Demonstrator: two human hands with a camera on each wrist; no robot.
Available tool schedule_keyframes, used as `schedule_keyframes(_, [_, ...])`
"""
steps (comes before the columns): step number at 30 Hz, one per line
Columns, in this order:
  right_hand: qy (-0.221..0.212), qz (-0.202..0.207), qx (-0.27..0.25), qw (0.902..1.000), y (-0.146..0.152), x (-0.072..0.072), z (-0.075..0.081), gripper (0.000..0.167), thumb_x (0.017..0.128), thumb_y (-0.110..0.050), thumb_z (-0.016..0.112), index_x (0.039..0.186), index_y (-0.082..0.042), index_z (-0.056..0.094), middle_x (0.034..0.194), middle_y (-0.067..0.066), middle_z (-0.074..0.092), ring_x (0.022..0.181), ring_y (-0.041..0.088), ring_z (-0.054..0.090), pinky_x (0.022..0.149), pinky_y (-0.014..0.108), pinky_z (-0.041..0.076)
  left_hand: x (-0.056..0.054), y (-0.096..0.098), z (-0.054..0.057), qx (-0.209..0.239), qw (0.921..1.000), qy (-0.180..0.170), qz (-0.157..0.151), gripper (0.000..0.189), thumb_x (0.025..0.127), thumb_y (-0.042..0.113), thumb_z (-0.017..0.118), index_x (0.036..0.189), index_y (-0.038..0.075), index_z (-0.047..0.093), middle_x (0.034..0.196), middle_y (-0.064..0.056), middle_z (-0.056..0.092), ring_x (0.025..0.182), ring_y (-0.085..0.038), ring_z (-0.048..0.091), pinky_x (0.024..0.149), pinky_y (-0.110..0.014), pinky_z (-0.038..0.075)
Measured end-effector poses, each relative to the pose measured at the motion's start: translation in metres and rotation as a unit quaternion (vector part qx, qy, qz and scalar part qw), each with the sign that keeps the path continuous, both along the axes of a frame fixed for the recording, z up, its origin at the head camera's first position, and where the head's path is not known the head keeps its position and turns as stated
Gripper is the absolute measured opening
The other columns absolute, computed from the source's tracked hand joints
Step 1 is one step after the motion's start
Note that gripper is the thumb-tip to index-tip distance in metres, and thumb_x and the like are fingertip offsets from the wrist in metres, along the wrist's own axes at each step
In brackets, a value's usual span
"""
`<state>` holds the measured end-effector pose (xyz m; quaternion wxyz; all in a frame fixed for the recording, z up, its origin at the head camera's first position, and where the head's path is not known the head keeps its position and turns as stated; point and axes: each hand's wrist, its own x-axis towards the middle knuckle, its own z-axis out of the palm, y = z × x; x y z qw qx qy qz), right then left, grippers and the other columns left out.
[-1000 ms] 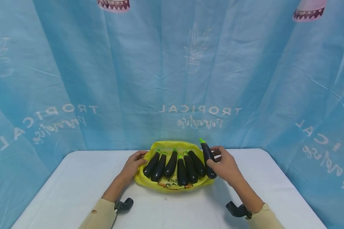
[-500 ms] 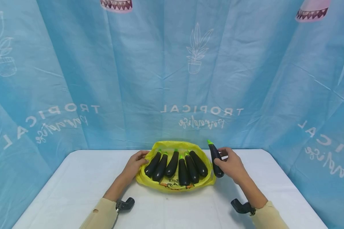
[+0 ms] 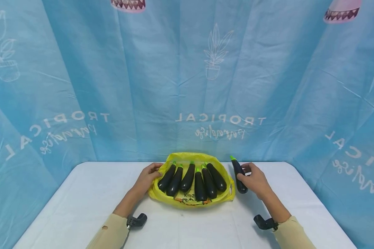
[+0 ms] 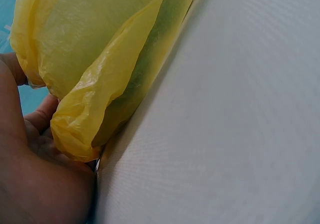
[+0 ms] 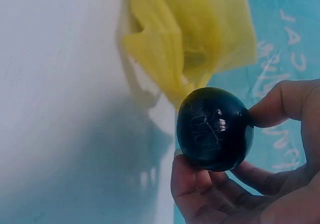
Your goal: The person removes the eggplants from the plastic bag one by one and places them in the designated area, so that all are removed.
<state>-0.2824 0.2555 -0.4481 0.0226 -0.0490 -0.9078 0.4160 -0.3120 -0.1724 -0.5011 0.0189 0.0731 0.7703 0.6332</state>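
A yellow plastic bag (image 3: pixel 191 204) lies on the table with its wide mouth facing up, and several dark eggplants (image 3: pixel 200 186) with green stem ends lie side by side in it. My left hand (image 3: pixel 147 179) holds the bag's left edge; the left wrist view shows the folded plastic (image 4: pixel 95 104) between thumb and fingers. To the right of the bag, my right hand (image 3: pixel 254 180) grips one more eggplant (image 3: pixel 238 175) between thumb and fingers, its green end pointing away. In the right wrist view the rounded, scratched end of this eggplant (image 5: pixel 215 129) faces the camera.
The table has a white cover (image 3: pixel 180 231). Right behind its far edge hangs a blue printed curtain (image 3: pixel 156 86), which also runs along both sides. Black wrist mounts (image 3: pixel 265 223) sit on both forearms.
My right hand has carried its eggplant rightward, away from the bag's right edge, and then slightly lower. My left hand stays at the bag's left edge. The head view has shifted slightly.
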Motion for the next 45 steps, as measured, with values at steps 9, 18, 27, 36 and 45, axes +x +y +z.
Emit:
schedule_keyframes(9, [-0.004,0.006,0.020,0.9998,0.007,-0.004,-0.010,0.056,0.093,-0.022,0.068,0.142,0.003,0.055,0.134,0.026,0.062,0.117,0.040,0.062,0.088,0.047,0.060,0.000,0.000,-0.002,0.005,1.0000,0.001,-0.001,0.045,0.100,0.009,0.059,0.144,0.001,0.058,0.129,-0.014,0.064,0.109,-0.018,0.060,0.089,-0.022,0.051])
schedule_keyframes(18, [-0.018,-0.007,0.049,0.9986,0.008,-0.007,-0.015,0.058,0.092,-0.024,0.068,0.141,0.004,0.056,0.135,0.027,0.061,0.117,0.041,0.060,0.093,0.052,0.057,-0.002,0.001,-0.001,-0.005,0.9999,-0.004,0.009,0.046,0.099,0.008,0.058,0.145,0.002,0.059,0.130,-0.014,0.065,0.110,-0.020,0.059,0.090,-0.022,0.050])
schedule_keyframes(27, [-0.032,-0.004,0.081,0.9962,0.012,-0.005,-0.015,0.057,0.093,-0.027,0.068,0.139,0.005,0.058,0.132,0.028,0.063,0.114,0.041,0.061,0.091,0.053,0.058,-0.003,0.002,0.000,-0.009,0.9999,-0.002,0.004,0.045,0.099,0.008,0.057,0.144,0.002,0.059,0.130,-0.015,0.065,0.109,-0.020,0.060,0.090,-0.023,0.051])
schedule_keyframes(36, [-0.050,-0.006,0.101,0.9936,0.008,-0.003,-0.009,0.054,0.094,-0.028,0.068,0.135,0.005,0.060,0.122,0.028,0.066,0.102,0.037,0.065,0.084,0.050,0.060,-0.003,0.000,-0.001,-0.006,1.0000,0.000,0.001,0.045,0.099,0.008,0.057,0.144,0.002,0.059,0.128,-0.014,0.065,0.108,-0.019,0.060,0.090,-0.023,0.051])
schedule_keyframes(45, [-0.063,-0.010,0.117,0.9910,0.009,-0.005,-0.013,0.057,0.095,-0.032,0.066,0.137,0.006,0.057,0.125,0.029,0.065,0.104,0.038,0.065,0.087,0.052,0.059,0.000,-0.001,-0.001,-0.003,0.9999,0.010,-0.007,0.044,0.099,0.008,0.058,0.142,0.002,0.060,0.127,-0.014,0.065,0.107,-0.019,0.060,0.090,-0.023,0.051])
